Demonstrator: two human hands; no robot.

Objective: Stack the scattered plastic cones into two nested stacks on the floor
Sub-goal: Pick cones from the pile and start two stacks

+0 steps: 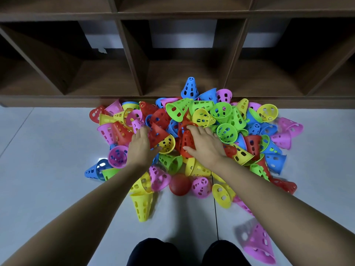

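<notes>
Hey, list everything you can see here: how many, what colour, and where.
cones: too many to count; blue, green, yellow, red, pink; heaped on the floor before the shelf, a few loose around the heap
ball: one, red, at the heap's near edge
shelf: one, brown wood, open compartments, behind the heap
floor: light grey tiles
knees: two, in dark cloth, bottom edge
left hand: on the heap's left middle, grip unclear
right hand: grips a red cone mid-heap
</notes>
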